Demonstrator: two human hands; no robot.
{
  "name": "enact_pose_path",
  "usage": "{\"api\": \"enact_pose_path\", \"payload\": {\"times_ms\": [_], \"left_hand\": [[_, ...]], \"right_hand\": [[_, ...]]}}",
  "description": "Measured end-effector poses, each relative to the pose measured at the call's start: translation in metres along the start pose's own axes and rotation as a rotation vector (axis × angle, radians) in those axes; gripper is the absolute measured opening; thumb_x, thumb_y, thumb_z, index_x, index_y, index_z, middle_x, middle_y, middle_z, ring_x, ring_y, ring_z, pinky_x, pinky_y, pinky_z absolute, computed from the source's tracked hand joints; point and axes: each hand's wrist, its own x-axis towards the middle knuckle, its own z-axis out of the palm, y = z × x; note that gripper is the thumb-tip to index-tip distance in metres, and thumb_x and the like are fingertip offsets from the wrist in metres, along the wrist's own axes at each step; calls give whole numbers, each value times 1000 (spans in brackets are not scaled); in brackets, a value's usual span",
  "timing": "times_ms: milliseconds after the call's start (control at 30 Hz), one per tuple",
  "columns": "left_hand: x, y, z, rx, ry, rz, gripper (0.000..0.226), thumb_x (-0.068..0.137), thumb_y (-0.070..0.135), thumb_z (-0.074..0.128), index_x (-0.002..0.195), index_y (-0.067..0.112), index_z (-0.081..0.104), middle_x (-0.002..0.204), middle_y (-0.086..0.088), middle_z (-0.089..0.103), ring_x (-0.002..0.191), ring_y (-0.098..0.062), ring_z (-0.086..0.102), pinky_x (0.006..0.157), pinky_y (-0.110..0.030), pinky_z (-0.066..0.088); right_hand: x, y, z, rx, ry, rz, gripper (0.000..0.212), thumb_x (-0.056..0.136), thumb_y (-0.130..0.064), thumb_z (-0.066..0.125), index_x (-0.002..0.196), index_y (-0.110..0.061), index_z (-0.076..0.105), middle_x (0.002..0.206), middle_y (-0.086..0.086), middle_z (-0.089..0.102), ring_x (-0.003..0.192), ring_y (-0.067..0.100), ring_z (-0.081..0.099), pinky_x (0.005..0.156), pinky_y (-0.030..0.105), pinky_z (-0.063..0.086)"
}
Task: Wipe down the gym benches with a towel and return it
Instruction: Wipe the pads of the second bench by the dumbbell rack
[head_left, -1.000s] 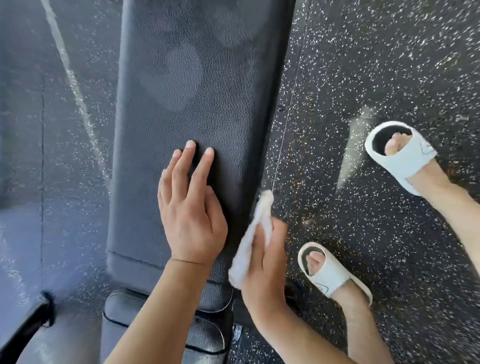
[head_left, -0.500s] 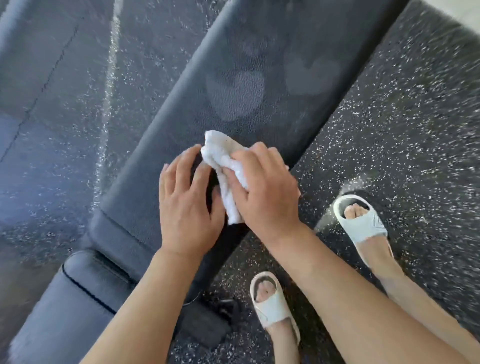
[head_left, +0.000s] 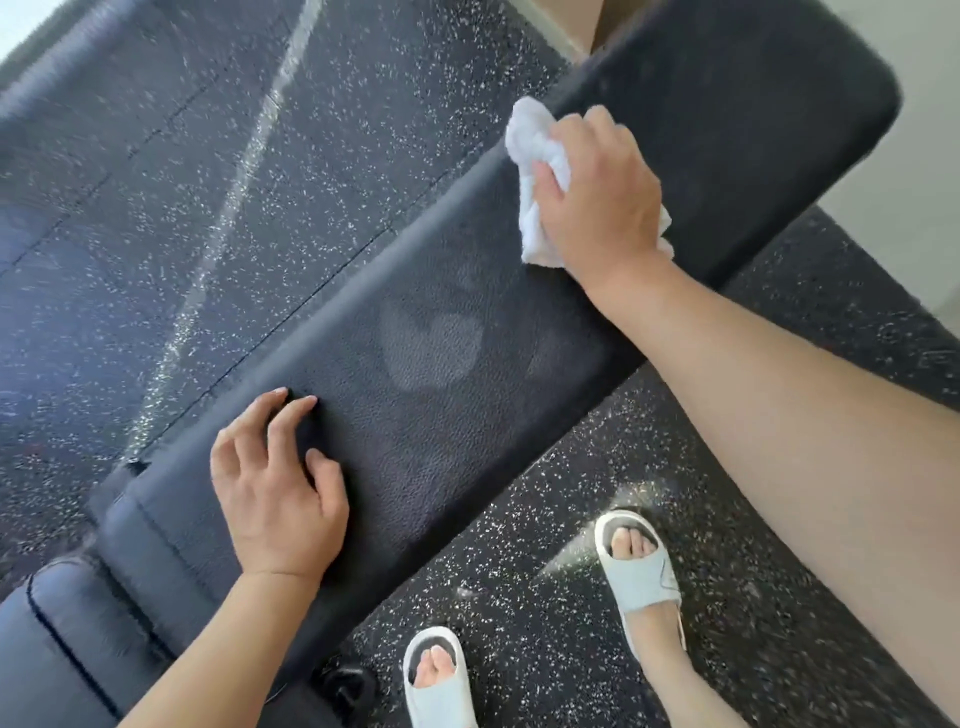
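A long black padded gym bench (head_left: 467, 415) runs diagonally from the lower left to the upper right. My right hand (head_left: 597, 197) presses a crumpled white towel (head_left: 535, 140) onto the pad's far half, near its left edge. My left hand (head_left: 275, 483) rests on the near part of the pad, fingers apart and curled, holding nothing. Pale damp-looking patches (head_left: 431, 343) show on the pad between the two hands.
The floor (head_left: 208, 182) is black rubber flecked with white, crossed by a pale streak. My feet in white slide sandals (head_left: 639, 566) stand on the floor right of the bench. A second pad section (head_left: 67, 623) adjoins at the lower left. A black knob (head_left: 345, 686) sits under the bench.
My right hand has carried the towel from beside my left hand up the pad to its far half. The left hand stays on the near part. The view has tilted.
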Motion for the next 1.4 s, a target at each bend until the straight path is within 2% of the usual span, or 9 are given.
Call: {"api": "enact_pose_path", "payload": {"times_ms": [167, 267, 533, 700, 867, 1033, 1133, 1233, 1400], "left_hand": [[0, 2, -1, -20, 7, 2, 48, 87, 18, 50, 135, 15, 59, 148, -8, 52, 129, -39, 48, 119, -56, 33], [1, 2, -5, -38, -15, -14, 48, 87, 18, 52, 134, 14, 61, 146, -8, 53, 126, -39, 50, 117, -59, 33], [-1, -13, -24, -253, -44, -92, 37, 86, 12, 60, 122, 13, 69, 141, -6, 59, 128, -33, 54, 125, -52, 28], [-29, -77, -55, -166, -8, -204, 39, 84, 7, 61, 119, 15, 74, 138, -7, 63, 124, -35, 56, 116, -62, 36], [-68, -93, -64, -156, 23, -298, 44, 84, 3, 64, 124, 16, 75, 146, -4, 61, 128, -34, 58, 115, -62, 38], [-98, -87, -61, -240, 115, -482, 48, 81, 4, 57, 122, 20, 75, 145, -2, 60, 118, -29, 57, 108, -42, 42], [-104, -82, -62, -276, 138, -548, 48, 82, 6, 55, 123, 23, 74, 143, -1, 59, 121, -26, 55, 105, -44, 44], [-98, -77, -58, -224, 138, -573, 43, 81, -1, 60, 117, 15, 78, 139, -5, 61, 120, -32, 56, 103, -52, 45], [-55, -63, -49, -181, 133, -532, 39, 86, 8, 56, 119, 18, 75, 139, -5, 60, 124, -33, 57, 115, -61, 35]], "right_hand": [[-54, -78, 13, 87, -66, -168, 25, 93, -36, 64, 97, -12, 64, 101, 6, 61, 88, 27, 59, 61, 33, 28], [-98, -149, 24, 169, -176, -397, 23, 89, -32, 74, 93, -10, 68, 95, 6, 64, 83, 26, 62, 56, 36, 39], [-66, -183, 40, 92, -317, -821, 29, 97, -41, 65, 90, -13, 71, 89, 6, 62, 80, 27, 62, 64, 41, 53], [-61, -205, 47, 27, -369, -817, 38, 102, -44, 49, 87, -13, 67, 86, 2, 57, 75, 25, 60, 63, 36, 50], [-102, -279, 56, 96, -511, -802, 33, 98, -45, 55, 87, -15, 67, 87, 1, 58, 79, 24, 59, 60, 33, 44], [-166, -387, 86, 208, -892, -997, 33, 98, -55, 55, 102, -23, 62, 98, -6, 52, 93, 18, 54, 71, 35, 46], [-179, -426, 103, 230, -1059, -1083, 32, 97, -56, 55, 106, -26, 61, 98, -8, 52, 92, 18, 56, 70, 36, 39], [-163, -417, 115, 239, -1165, -1040, 31, 96, -61, 53, 107, -32, 59, 99, -11, 52, 89, 16, 55, 72, 35, 33], [-98, -350, 106, 262, -1275, -884, 24, 95, -62, 55, 91, -39, 49, 88, -13, 55, 82, 10, 55, 71, 37, 43]]}}
